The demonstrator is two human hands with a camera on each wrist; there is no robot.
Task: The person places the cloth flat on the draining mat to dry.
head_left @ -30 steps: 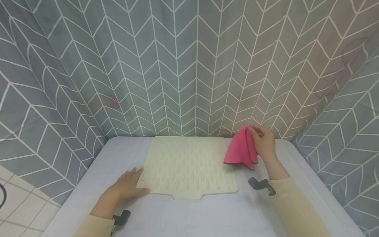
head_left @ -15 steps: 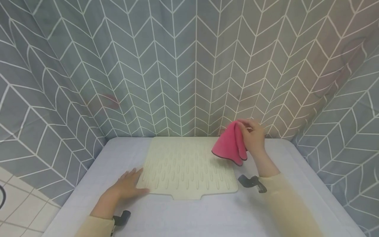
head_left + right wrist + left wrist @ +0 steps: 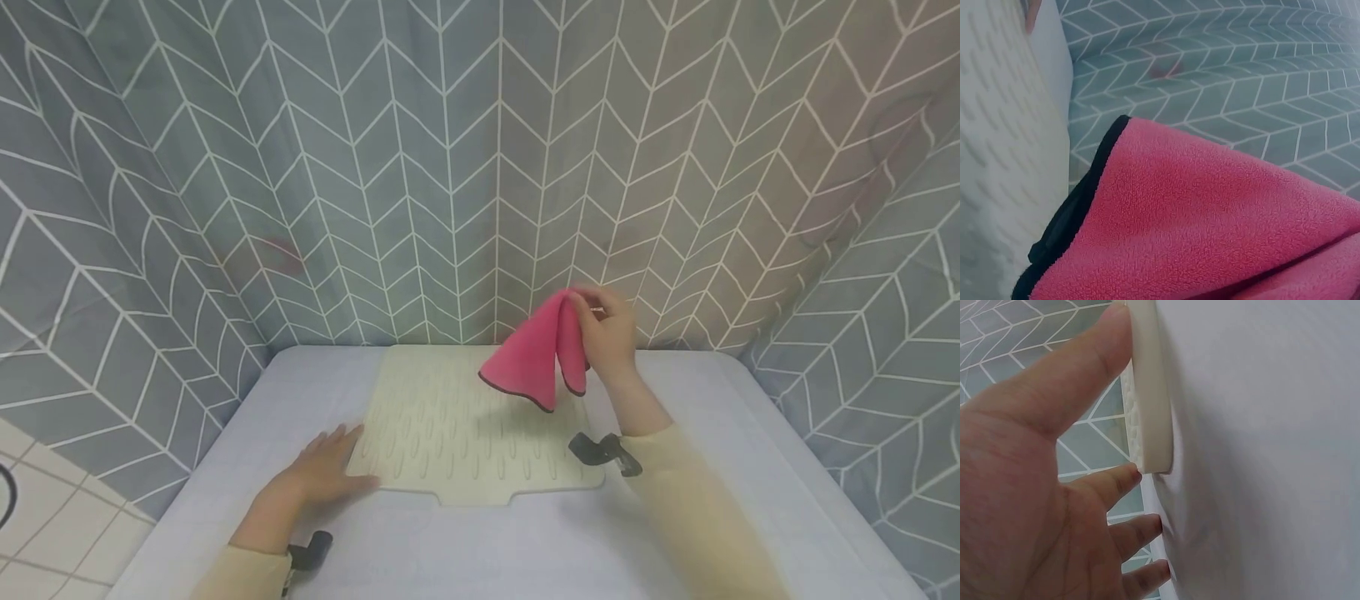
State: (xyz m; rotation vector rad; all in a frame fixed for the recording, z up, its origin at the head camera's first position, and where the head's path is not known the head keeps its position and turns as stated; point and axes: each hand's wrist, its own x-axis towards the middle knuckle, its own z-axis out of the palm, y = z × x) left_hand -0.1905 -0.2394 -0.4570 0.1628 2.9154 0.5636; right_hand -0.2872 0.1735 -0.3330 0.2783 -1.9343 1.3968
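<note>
My right hand pinches a pink cloth by its top, and the cloth hangs in folds over the right part of a cream ridged board. Dark trim edges the cloth, which fills much of the right wrist view, where the hand itself is out of sight. At the board's near left corner, my left hand lies with fingers spread. In the left wrist view its thumb and index finger meet the board's edge, while the other fingertips rest on the white cloth beside it.
A white-covered table bears the board. Grey curtains with white chevron lines enclose the back and both sides. Pale floor tiles show at the lower left. Dark wrist mounts sit by both cuffs.
My right hand has carried the pink cloth leftward and slightly up, from the board's right edge to over its right part. The left hand and the board have stayed in place.
</note>
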